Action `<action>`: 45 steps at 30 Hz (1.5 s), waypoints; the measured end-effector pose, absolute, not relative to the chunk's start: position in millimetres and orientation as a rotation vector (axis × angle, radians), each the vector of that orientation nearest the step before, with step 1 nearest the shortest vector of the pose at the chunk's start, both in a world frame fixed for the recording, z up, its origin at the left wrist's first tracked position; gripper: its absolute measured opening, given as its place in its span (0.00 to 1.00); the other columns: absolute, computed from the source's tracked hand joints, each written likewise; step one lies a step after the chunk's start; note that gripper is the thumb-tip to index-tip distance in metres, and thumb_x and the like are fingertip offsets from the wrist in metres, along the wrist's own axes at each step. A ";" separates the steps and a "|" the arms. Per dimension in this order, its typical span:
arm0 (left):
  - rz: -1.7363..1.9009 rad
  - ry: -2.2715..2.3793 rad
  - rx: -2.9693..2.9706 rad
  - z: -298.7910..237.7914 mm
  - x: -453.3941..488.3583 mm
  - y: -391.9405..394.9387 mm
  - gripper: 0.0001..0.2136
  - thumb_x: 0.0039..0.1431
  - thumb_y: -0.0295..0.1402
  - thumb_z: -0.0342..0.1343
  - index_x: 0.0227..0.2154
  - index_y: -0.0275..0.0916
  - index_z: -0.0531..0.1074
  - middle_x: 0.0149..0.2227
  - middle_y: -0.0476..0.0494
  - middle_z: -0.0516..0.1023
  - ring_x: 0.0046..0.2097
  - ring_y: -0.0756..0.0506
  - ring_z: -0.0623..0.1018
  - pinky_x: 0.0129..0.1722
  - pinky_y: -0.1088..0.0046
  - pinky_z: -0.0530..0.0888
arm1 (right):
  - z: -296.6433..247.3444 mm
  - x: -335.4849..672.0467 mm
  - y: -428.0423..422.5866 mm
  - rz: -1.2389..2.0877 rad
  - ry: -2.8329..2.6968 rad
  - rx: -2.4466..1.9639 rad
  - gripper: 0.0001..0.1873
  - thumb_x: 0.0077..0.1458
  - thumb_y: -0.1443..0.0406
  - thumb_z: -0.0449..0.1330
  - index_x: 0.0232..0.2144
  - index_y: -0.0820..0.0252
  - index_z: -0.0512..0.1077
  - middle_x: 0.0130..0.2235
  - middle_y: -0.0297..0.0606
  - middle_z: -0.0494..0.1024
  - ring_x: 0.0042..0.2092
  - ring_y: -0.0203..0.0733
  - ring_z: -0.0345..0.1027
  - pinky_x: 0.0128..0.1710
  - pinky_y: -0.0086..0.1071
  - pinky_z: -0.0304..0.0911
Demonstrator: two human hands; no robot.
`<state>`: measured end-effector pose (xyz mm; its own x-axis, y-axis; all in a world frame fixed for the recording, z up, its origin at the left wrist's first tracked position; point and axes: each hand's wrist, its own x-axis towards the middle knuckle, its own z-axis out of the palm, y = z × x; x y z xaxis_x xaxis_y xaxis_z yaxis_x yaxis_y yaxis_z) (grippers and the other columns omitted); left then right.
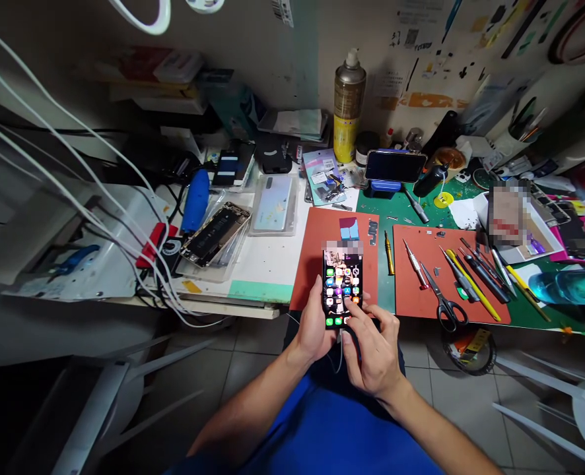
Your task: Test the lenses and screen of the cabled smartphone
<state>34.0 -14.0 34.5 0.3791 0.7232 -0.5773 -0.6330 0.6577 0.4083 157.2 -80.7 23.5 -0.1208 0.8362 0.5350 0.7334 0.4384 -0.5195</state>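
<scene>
My left hand [314,328] is wrapped round a smartphone [339,280], which is upright with its screen lit and rows of app icons showing. A white cable [341,361] hangs from the phone's lower end. Over the lower right of the screen reaches my right hand [376,353], fingers apart and holding nothing. One fingertip is at the icons; whether it presses the glass I cannot tell. Just beyond the phone lies a red-brown mat [312,241] with a small dark red and blue piece [349,229] on it.
On the right mat [406,290] lie scissors [449,309], a screwdriver [414,260] and several other tools. An opened phone [216,234] and a boxed pale phone [273,201] lie left. A spray can [348,109] and a propped phone [395,165] stand behind. White cables [94,145] hang at left.
</scene>
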 end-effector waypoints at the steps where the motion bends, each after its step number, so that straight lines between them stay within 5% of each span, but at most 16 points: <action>1: 0.870 0.804 0.127 34.5 34.1 -13.9 0.33 0.71 0.55 0.42 0.52 0.29 0.79 0.41 0.30 0.86 0.44 0.36 0.85 0.49 0.60 0.79 | 23.5 157.6 -80.9 0.163 -1.889 -1.328 0.17 0.61 0.70 0.60 0.53 0.59 0.72 0.59 0.45 0.79 0.56 0.56 0.66 0.54 0.50 0.62; 45: 0.851 0.810 0.154 29.5 32.6 -13.0 0.33 0.68 0.58 0.46 0.51 0.31 0.79 0.43 0.31 0.86 0.45 0.36 0.85 0.46 0.61 0.79 | 23.4 158.3 -79.1 0.190 -1.892 -1.330 0.18 0.60 0.71 0.60 0.53 0.58 0.71 0.59 0.45 0.79 0.56 0.56 0.66 0.53 0.49 0.62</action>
<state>32.6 -13.0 29.5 0.3870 0.7208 -0.5750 -0.6099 0.6678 0.4267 158.3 -79.1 23.4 -0.1291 0.8456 0.5179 0.7255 0.4366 -0.5320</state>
